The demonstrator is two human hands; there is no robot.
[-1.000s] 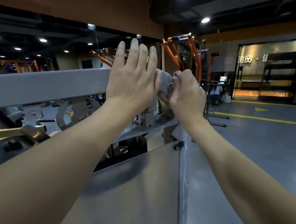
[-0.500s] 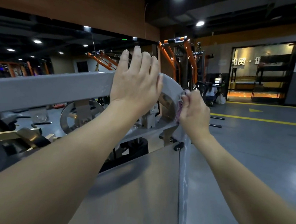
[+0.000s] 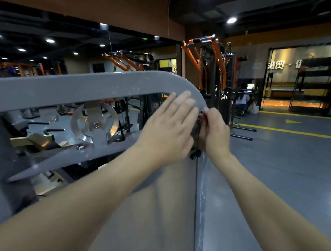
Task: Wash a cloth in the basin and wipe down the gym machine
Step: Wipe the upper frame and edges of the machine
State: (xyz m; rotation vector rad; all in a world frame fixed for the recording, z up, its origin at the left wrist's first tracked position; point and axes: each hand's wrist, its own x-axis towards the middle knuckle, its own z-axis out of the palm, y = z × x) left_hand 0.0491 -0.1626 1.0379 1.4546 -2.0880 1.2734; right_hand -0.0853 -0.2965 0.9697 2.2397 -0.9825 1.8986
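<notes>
Frame bar: grey gym machine bar (image 3: pixel 89 88) crosses the frame from the left edge, bends down at centre right, then runs as an upright toward the lower edge.
Left hand: left hand (image 3: pixel 170 131) at frame centre, fingers (image 3: pixel 179 101) straight and together, released, lying flat against the bend of the bar; blurred.
Right hand: right hand (image 3: pixel 215 132) just right of the left one, touching it, fingers clenched round a bunched cloth.
Cloth: cloth (image 3: pixel 196 128) mostly hidden between the two hands, only a dark purplish fold showing, pressed at the upright just under the bend.
Machine parts: silver wheel (image 3: pixel 94 123) left of centre, behind the bar; flat grey panel (image 3: pixel 154 212) below the hands.
Background: orange cable machine (image 3: pixel 208 63) upper centre right; yellow floor line (image 3: pixel 293 131) at right.
</notes>
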